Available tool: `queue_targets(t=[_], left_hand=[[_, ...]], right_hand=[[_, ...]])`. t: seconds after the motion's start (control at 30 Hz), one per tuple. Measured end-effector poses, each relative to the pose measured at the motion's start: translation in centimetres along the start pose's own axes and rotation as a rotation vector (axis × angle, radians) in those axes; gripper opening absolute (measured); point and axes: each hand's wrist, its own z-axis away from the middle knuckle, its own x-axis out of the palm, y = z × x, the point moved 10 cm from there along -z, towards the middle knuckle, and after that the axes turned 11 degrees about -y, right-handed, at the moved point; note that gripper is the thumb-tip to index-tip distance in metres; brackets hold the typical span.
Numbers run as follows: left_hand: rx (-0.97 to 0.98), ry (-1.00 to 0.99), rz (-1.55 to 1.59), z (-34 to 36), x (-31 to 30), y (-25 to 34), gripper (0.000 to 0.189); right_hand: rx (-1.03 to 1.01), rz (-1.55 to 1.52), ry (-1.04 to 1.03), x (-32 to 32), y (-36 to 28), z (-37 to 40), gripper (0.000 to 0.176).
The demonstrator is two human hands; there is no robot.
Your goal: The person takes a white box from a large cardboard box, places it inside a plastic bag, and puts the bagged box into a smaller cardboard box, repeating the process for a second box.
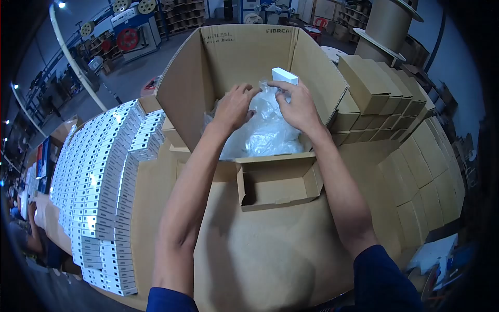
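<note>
My left hand (234, 109) is inside a large open carton (249, 57), its fingers bent and apart over crumpled clear plastic bags (267, 138). My right hand (299, 106) is a short way to the right, thumb and index finger apart near the raised tip of the plastic. A small white box (285, 76) stands out just beyond its index finger; it appears held by the other fingers, which are hidden. Directly in front of the carton, below my hands, sits a small open cardboard box (280, 187) with nothing visible inside.
Many small white boxes (99, 171) are stacked on the left of the cardboard-covered table (249, 249). Closed brown boxes (369, 93) are piled on the right, with more cardboard (426, 177) nearer. A person's arm (34, 229) shows at far left. Machinery (130, 31) stands behind.
</note>
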Motion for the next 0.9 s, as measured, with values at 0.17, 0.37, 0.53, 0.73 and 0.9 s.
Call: queue_targets(t=[0.17,0.37,0.53,0.73,0.9], left_hand=[[0.016,-0.095,0.134,-4.7,2.2,-2.1,0.035],[-0.089,0.221,0.622,0.2,-5.2,-1.6,0.022],[-0.165,0.295,0.710,1.9,-6.3,-2.2,0.021],[-0.285,0.574,0.523,2.4,-8.1,-3.7,0.017],[-0.317,0.692,0.487,2.5,-9.6,-4.7,0.015]], right_hand=[[0.106,-0.061,0.016,0.1,3.4,-1.8,0.048],[0.019,-0.158,0.004,0.6,2.5,-1.8,0.083],[0.110,-0.683,-0.156,3.3,1.8,-2.0,0.054],[0.105,-0.216,-0.084,2.9,2.9,-2.9,0.034],[0.208,0.135,-0.054,2.3,4.7,-3.0,0.027]])
